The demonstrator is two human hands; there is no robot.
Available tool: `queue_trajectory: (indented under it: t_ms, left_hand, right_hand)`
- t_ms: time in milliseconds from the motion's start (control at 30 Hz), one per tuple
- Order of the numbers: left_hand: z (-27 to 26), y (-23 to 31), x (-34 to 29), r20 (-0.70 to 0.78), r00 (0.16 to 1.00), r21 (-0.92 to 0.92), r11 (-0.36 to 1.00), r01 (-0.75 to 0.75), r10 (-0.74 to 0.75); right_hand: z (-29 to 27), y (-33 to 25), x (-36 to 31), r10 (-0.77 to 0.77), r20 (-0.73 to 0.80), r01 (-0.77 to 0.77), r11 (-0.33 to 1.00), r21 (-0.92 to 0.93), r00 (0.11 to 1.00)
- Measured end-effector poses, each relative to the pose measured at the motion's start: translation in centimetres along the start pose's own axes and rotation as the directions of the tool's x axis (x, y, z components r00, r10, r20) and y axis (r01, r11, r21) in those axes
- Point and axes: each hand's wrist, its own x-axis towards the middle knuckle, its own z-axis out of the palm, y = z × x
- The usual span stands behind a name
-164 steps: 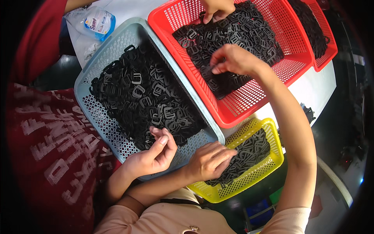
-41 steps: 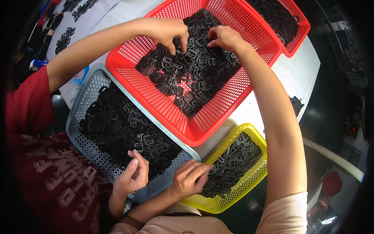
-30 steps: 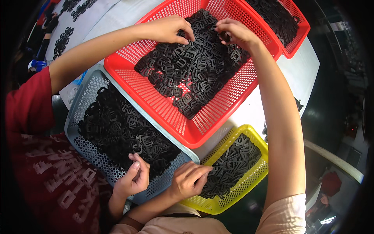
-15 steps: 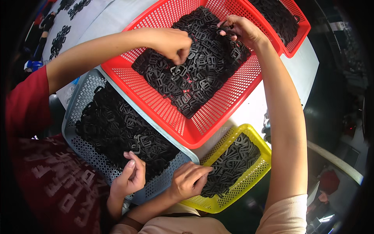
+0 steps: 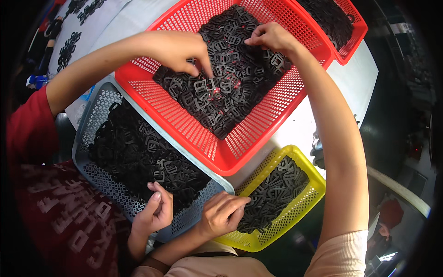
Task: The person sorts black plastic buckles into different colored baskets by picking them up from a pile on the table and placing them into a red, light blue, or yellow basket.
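At the bottom of the view, the person's left hand hangs loosely curled, knuckles up, its forefinger straighter than the rest and its tip at the side of the yellow basket; whether it grips anything inside the curl cannot be told. Just left of it is a co-worker's near hand, half closed with thumb and fingers bent upward; it lies over the edge of the blue basket, which bears a broad dark heap of buckles; the yellow basket, smaller and slightly tilted in view, holds black loops.

Beyond these two stands the red basket, the largest, with black buckles spread over its floor and red showing through in small gaps; over its right part the person's right hand reaches in, wrist bent, thumb and forefinger brought together above the buckles; whether a buckle is between them cannot be told. Across from it, the co-worker's far hand points down, fingers parted, tips at the buckles.

Farther off, a second red basket of black pieces stands against the first; at upper left, more dark pieces lie in clusters on the white table.
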Motion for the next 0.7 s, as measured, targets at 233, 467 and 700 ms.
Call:
queue_trajectory:
  t_ms: [233, 467, 700]
  left_hand:
    - [0.3, 0.3, 0.2, -0.002, 1.000, -0.009, 1.000, -0.002, 0.002]
    - [0.2, 0.2, 0.2, 0.002, 1.000, 0.011, 1.000, -0.018, 0.018]
    - [0.1, 0.0, 0.0, 0.010, 1.000, 0.015, 1.000, -0.010, 0.010]
  right_hand:
    - [-0.6, 1.6, -0.9, -0.186, 0.044, 0.188, 0.892, -0.412, 0.982]
    - [-0.2, 0.9, -0.7, -0.121, 0.105, 0.156, 0.883, -0.442, 0.987]
    - [0.3, -1.0, -0.2, -0.109, 0.089, 0.127, 0.965, -0.231, 0.990]
